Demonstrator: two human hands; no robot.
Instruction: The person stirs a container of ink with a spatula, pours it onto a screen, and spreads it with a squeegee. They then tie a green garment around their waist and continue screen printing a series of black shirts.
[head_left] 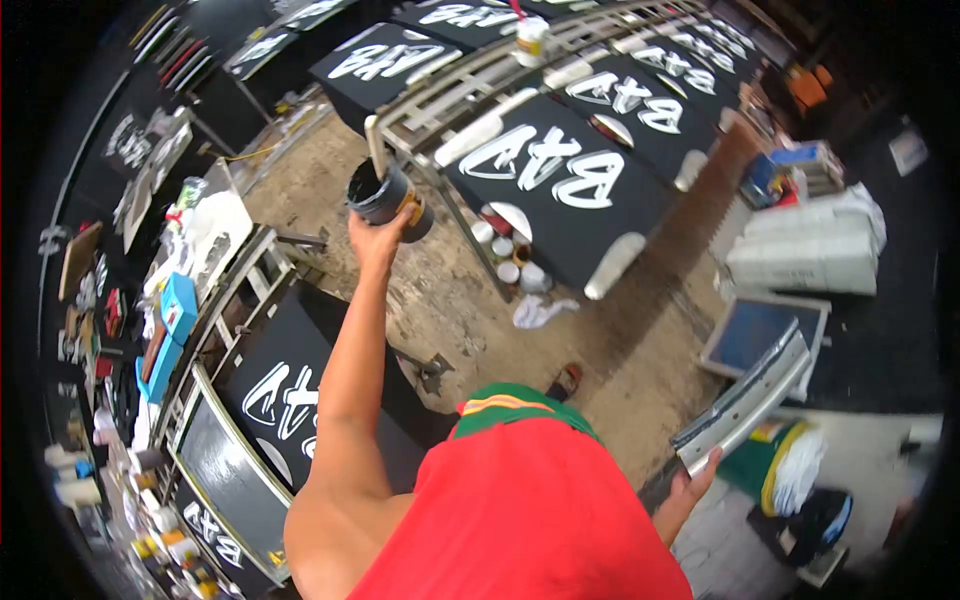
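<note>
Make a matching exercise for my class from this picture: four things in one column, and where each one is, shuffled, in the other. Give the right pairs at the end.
Things:
1. black tub
2. metal bar
3. white cloth
4. pale stick

Places:
A. lying on the brown floor
B. gripped in the person's left hand
C. sticking up out of a container
D. gripped in the person's right hand

Right pairs: 1-B, 2-D, 3-A, 4-C

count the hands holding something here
2: left hand, left of centre, holding a black tub; right hand, lower right, holding a metal tool. No others show; some could be hidden.
</note>
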